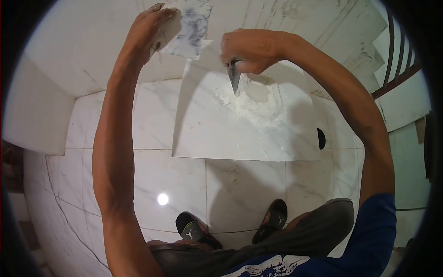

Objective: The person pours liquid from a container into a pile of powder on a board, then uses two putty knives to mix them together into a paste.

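Note:
My left hand (152, 27) grips the edge of a flat plate (191, 25) smeared with white and grey paste, held up at the top of the view. My right hand (254, 50) is closed around a putty knife, its handle hidden in the fist. The metal putty knife blade (234, 82) points down at the rim of a mound of white powder (247, 110); whether it touches cannot be told. Inside the mound lies a pale, wet-looking hollow (258, 93). Powder and mound rest on a white board (203, 134) on the floor.
Marble-patterned floor tiles (157, 171) surround the board, with my two slippered feet (196, 229) below it. A streaked wall (281, 14) rises beyond. Dark railing bars (400, 60) stand at the upper right, and a thin cable (69, 219) runs along the left floor.

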Motion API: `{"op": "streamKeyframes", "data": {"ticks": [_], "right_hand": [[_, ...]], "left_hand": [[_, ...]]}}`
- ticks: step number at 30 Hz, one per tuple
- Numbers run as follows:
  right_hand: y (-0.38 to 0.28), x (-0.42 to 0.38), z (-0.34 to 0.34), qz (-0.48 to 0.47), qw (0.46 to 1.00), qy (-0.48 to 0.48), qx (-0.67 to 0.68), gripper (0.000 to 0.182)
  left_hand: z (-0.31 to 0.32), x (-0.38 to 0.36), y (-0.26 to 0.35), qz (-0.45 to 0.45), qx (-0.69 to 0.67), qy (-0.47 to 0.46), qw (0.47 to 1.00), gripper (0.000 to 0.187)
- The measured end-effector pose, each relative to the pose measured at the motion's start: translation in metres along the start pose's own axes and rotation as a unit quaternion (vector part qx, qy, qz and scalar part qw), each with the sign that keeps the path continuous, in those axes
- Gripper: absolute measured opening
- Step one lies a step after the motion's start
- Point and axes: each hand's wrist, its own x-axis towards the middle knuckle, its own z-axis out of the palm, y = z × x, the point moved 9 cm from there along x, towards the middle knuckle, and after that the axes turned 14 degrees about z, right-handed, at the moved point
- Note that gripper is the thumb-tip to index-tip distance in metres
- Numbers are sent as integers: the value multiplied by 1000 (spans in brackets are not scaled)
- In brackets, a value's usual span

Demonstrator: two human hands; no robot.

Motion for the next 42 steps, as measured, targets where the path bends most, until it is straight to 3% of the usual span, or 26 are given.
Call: {"op": "streamKeyframes", "data": {"ticks": [1,4,7,10,13,14,18,21,23,26,29,35,36,42], "right_hand": [[1,-9,-3,5,1000,7,-3,21],[6,-30,-12,13,999,39,4,21],[18,-37,-18,44,996,70,27,25],[19,-5,-22,100,994,38,13,31],[-9,33,-3,15,1000,3,27,34],[-20,45,3,-9,999,-16,26,34],[-70,61,11,-30,998,-61,6,34],[-92,64,20,-50,995,-88,4,31],[-102,64,32,-86,991,-101,-15,30],[-104,59,55,-85,974,-175,-115,25],[-94,48,58,-59,971,-185,-138,23],[-76,31,35,-34,984,-132,-118,18],[-72,29,32,-36,988,-116,-99,17],[-52,-5,10,-36,996,-48,-72,17]], "left_hand": [[0,3,0,28,-15,-11,999,76],[7,-8,2,-45,-3,23,999,69],[9,-5,6,-58,14,27,998,57],[-12,19,-6,3,-51,1,999,45],[-41,34,-3,61,-75,70,993,40],[-46,35,6,105,-92,53,989,39],[-54,30,0,34,-137,103,985,41],[-50,13,22,51,-87,162,982,39],[-48,13,16,43,-104,148,983,44],[-46,14,11,49,-111,129,984,46],[-39,12,17,61,-106,115,986,45],[-53,38,-28,19,-209,87,974,43],[-37,19,6,67,-116,98,986,42],[-33,22,6,74,-137,88,984,45]]}}
